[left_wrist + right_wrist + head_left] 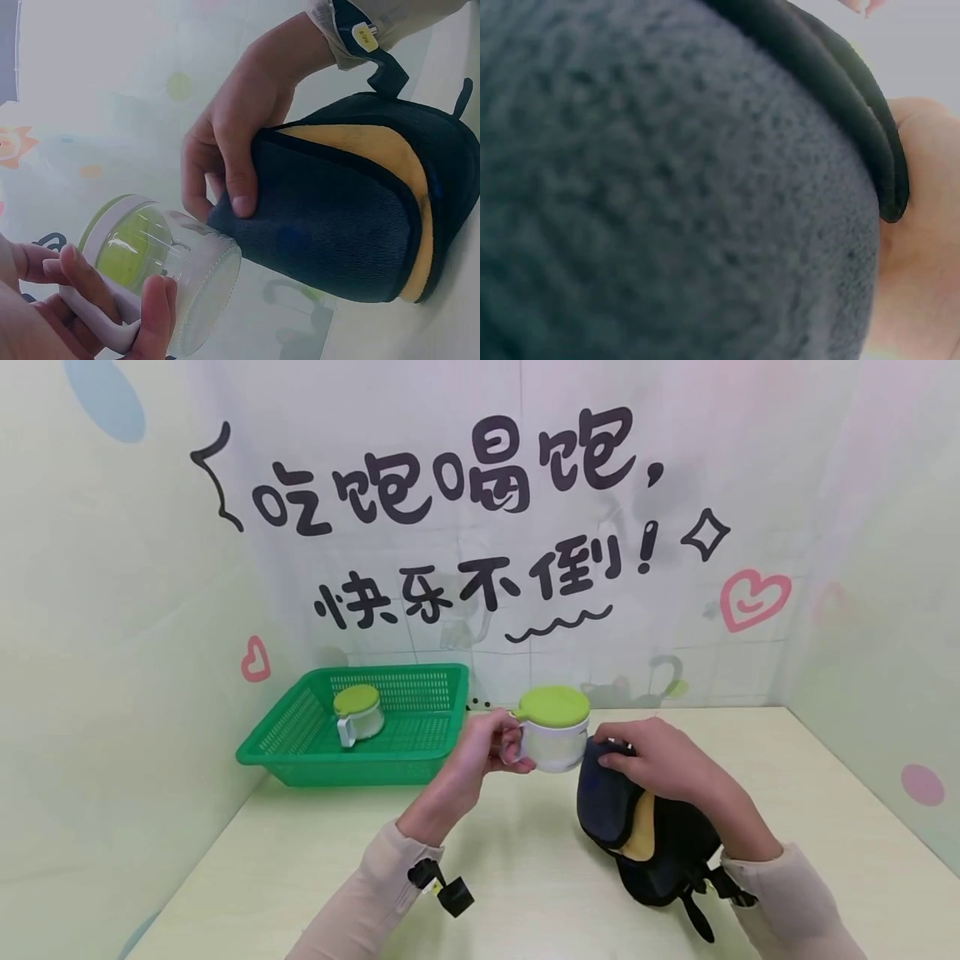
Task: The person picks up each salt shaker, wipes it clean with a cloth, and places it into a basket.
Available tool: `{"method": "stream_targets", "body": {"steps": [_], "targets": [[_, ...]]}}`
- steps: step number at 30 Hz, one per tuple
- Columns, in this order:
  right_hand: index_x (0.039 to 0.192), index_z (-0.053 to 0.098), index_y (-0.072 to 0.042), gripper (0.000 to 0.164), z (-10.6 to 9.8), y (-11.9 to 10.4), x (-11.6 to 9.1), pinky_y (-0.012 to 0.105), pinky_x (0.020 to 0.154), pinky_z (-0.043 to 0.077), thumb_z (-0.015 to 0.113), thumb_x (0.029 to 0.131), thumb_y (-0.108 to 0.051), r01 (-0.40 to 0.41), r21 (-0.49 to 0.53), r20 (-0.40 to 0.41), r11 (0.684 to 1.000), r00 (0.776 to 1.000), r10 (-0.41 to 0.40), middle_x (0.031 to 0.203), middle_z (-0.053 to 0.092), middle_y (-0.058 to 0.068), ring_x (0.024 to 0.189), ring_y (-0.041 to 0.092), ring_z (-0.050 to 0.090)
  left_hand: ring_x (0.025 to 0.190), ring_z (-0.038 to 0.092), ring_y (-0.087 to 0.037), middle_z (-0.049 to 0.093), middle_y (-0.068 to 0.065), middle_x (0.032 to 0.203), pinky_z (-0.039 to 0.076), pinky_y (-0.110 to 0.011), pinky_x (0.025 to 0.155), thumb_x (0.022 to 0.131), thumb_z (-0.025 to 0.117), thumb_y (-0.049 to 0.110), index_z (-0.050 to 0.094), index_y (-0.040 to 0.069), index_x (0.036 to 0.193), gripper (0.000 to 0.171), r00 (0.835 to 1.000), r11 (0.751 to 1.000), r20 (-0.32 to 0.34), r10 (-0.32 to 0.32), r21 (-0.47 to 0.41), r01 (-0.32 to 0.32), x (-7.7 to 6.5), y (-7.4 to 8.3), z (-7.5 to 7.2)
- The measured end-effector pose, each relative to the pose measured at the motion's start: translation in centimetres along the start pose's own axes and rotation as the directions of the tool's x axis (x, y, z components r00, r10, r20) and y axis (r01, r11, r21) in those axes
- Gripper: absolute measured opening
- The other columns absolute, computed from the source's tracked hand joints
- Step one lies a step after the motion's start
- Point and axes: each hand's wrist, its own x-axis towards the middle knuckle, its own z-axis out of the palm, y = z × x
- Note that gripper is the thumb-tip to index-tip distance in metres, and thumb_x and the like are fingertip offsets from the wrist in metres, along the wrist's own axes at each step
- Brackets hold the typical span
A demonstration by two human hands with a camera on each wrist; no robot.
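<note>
In the head view my left hand (495, 743) grips the handle of a clear seasoning jar (555, 747) with a green lid (555, 707), held above the table. The left wrist view shows the jar (199, 277) tilted, with fingers curled round its white handle (105, 311). My right hand (656, 756) pinches the top edge of a navy cloth (603, 793) with black trim and a tan layer, which hangs beside the jar. A corner of the cloth (322, 225) meets or overlaps the jar near its base. Dark cloth (667, 180) fills most of the right wrist view.
A green plastic basket (352, 770) stands at the back left of the table (525, 877). Inside it lies a similar green-lidded jar (366, 720), slightly tilted. A printed curtain (450, 543) hangs behind the table. Dark straps (697, 914) trail from below the cloth near the right sleeve.
</note>
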Motion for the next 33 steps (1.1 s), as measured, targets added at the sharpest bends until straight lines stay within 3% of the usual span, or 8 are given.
{"method": "stream_targets", "body": {"steps": [6,20,27,33], "targets": [[0.097,0.066,-0.025,0.012,0.2,0.2,0.2,0.027,0.066,0.045,0.069,0.087,-0.018,0.009,-0.012,0.028,1.0,1.0,-0.009,0.084,0.065,-0.011,0.07,0.007,0.052,0.053,0.065,-0.02,0.042,-0.001,0.051,0.059,-0.035,0.067,0.086,0.043,0.022,0.04,0.007,0.063,0.027,1.0,1.0,-0.002,-0.006,0.0,0.006,0.1,0.1,0.0],[0.106,0.069,-0.02,0.018,-1.3,-0.1,-0.6,0.042,0.078,0.054,0.068,0.088,-0.02,-0.044,-0.018,-0.118,0.999,0.992,0.042,0.102,0.071,-0.001,0.086,0.015,0.063,0.052,0.062,-0.021,0.039,-0.001,0.052,0.059,-0.038,0.064,0.083,0.043,0.02,0.04,0.008,0.063,0.024,0.999,1.0,0.036,-0.015,0.016,0.015,0.6,-0.3,-0.1],[0.104,0.067,-0.023,0.016,-0.9,0.0,-0.6,0.032,0.072,0.05,0.067,0.088,-0.019,-0.036,0.011,-0.036,0.999,0.999,0.036,0.095,0.069,-0.005,0.078,0.01,0.057,0.05,0.057,-0.02,0.038,0.001,0.052,0.059,-0.037,0.064,0.083,0.042,0.02,0.039,0.01,0.063,0.022,0.999,0.999,0.037,-0.036,0.013,0.036,0.8,-0.7,-0.4],[0.098,0.066,-0.025,0.013,-0.4,0.2,-0.1,0.026,0.067,0.046,0.068,0.087,-0.018,0.008,0.023,0.04,1.0,0.999,-0.009,0.084,0.064,-0.011,0.071,0.007,0.053,0.048,0.054,-0.018,0.037,0.002,0.051,0.058,-0.037,0.062,0.083,0.043,0.019,0.036,0.01,0.061,0.024,0.999,0.999,0.048,-0.023,-0.041,0.025,0.9,-0.8,-0.9]]}}
